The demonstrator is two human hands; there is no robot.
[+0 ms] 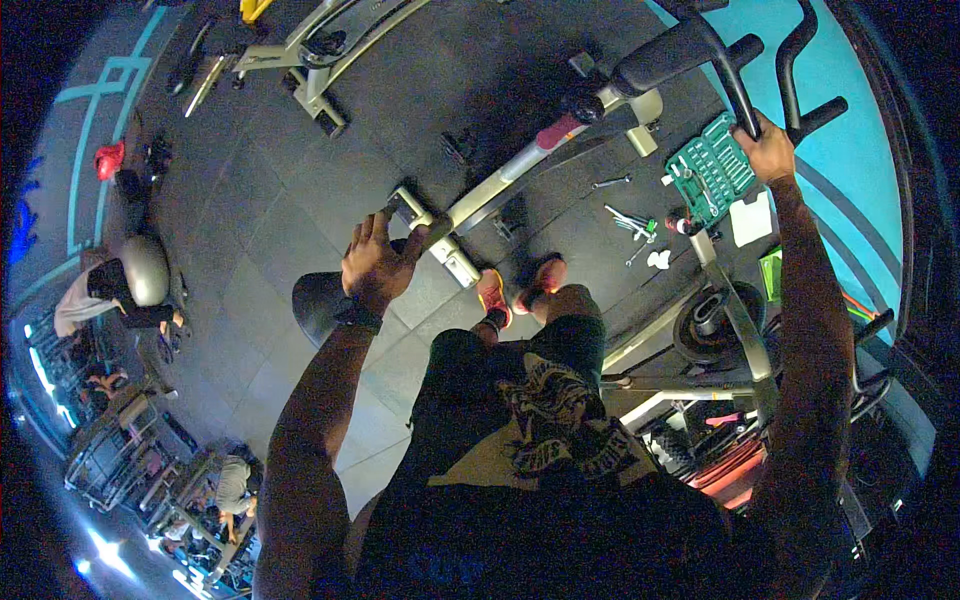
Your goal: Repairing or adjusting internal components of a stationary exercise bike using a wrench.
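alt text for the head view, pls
Seen from above in a gym, a standing person's right hand grips a black handlebar of an exercise bike, while the left hand is raised, open and empty. An open green socket set and loose tools lie on the dark floor.

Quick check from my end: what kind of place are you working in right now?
Most likely a gym floor. An exercise bike frame lies on dark rubber tile flooring, more machines stand behind, and the right hand grips black handlebars beside an open green socket set.
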